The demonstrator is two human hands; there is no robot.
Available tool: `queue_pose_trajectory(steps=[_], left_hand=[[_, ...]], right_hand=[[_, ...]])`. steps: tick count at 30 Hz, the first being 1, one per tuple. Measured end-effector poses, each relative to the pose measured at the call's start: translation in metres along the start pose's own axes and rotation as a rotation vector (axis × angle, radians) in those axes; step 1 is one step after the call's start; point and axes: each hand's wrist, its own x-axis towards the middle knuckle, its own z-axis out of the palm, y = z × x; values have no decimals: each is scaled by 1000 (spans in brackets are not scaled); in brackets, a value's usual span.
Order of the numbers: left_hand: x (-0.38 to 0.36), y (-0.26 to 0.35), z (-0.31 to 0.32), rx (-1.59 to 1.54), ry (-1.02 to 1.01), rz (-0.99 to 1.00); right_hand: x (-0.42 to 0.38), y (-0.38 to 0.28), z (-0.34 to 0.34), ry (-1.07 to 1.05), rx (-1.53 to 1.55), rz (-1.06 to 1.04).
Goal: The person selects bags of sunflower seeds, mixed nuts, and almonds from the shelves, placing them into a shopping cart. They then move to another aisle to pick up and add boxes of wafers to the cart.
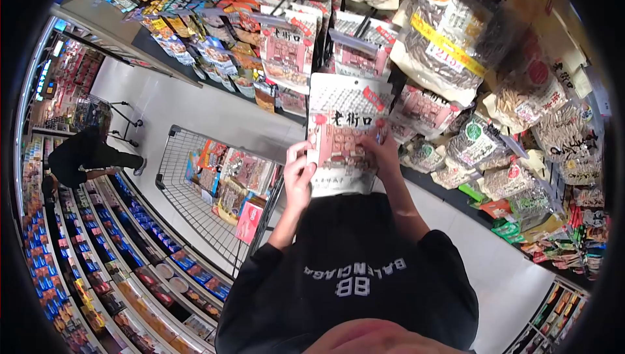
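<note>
A white and pink snack bag (342,136) with dark printed characters and a small hang hole at its top is upright before my chest. My left hand (299,175) grips its left edge, thumb on the front. On the right side, my right hand (383,149) holds the bag with its thumb over the printed front. Both hands' fingers partly pass behind the bag, where they are hidden. Similar pink bags (286,48) hang on the rack just beyond it.
A wire shopping cart (179,178) with several packages stands to my left. Racks of hanging bags (449,28) rise in front and to the right. Low shelves (130,250) curve along the left. Another person (81,155) bends near a second cart (92,114) at the far left.
</note>
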Motion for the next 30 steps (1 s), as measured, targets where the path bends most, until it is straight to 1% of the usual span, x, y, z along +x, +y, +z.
queue_pose_trajectory(steps=[2,4,5,7,8,9,10,11,12,13,14,15,17,19,21,22,24,25,26,28,29,30], left_hand=[[8,-7,-6,-8,-16,-35],[16,-14,-6,-50,14,-61],[20,-18,-11,6,4,-99],[28,-29,-14,78,4,-159],[32,-35,-15,150,-10,-130],[37,-39,-17,188,-52,-146],[43,-42,-18,225,-92,-163],[50,-45,-17,318,-103,-113],[59,-61,-17,272,-87,-67],[73,-69,-13,198,-12,-66],[94,-41,-6,141,17,-36],[115,-54,-3,26,11,26],[152,-13,24,-406,33,-157],[185,-1,51,-375,28,-95],[209,5,71,-774,-83,-360],[214,5,78,-784,-93,-345],[217,5,82,-759,-53,-377],[216,5,79,-785,-25,-401],[213,5,74,-845,-32,-378],[216,13,61,-954,-135,-385],[218,18,56,-1004,-130,-390],[223,23,48,-977,-213,-357]], right_hand=[[-1,-6,10,36,-27,-34],[1,-12,22,97,-70,-65],[2,-11,19,113,-119,-53],[8,-10,22,151,-178,-167],[12,-9,22,167,-209,-226],[16,-11,19,205,-320,-230],[21,-12,18,213,-291,-223],[24,-12,16,221,-263,-214],[28,-11,14,230,-237,-203],[32,-9,9,218,-228,-204],[35,-7,3,206,-218,-205],[42,-2,-2,216,-267,-269],[48,2,-8,252,-332,-354],[55,2,-13,239,-289,-369],[60,-3,-5,251,-236,-391],[62,-5,1,264,-242,-411],[68,-5,5,303,-246,-449],[72,-5,4,294,-276,-448],[77,-2,-3,304,-271,-393],[86,-3,2,290,-310,-446],[91,-4,7,232,-265,-478],[97,-5,11,198,-304,-520]])
